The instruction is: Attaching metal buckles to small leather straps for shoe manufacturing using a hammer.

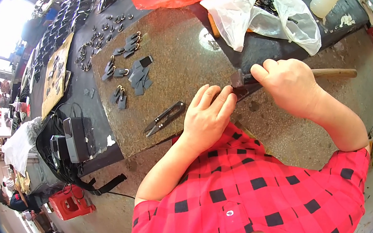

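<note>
Head view first: how is the right hand (288, 84) holding that hammer (335, 73)?

"Its grip is closed around it near the head, the wooden handle jutting out behind the fist. Choking up like that probably buys control."

"And the left hand (207, 121)?"

"Fingers laid together over the edge of the slab (173, 35), fingertips just beside the hammer's face. A small dark piece (241, 94) shows there, mostly hidden; the fingers likely steady it, but I can't tell whether that grip is pinching it or merely resting."

"Why are the snips (166, 118) where they are?"

"They lie just beside that hand, perhaps to be within easy reach."

"And those black tabs (140, 77)?"

"Plain ones sit in one loose heap, the ringed tabs (130, 47) in small clusters beside it, maybe to keep the kinds apart. Loose metal rings (82, 52) lie beyond, on the dark desk (95, 119)."
</note>
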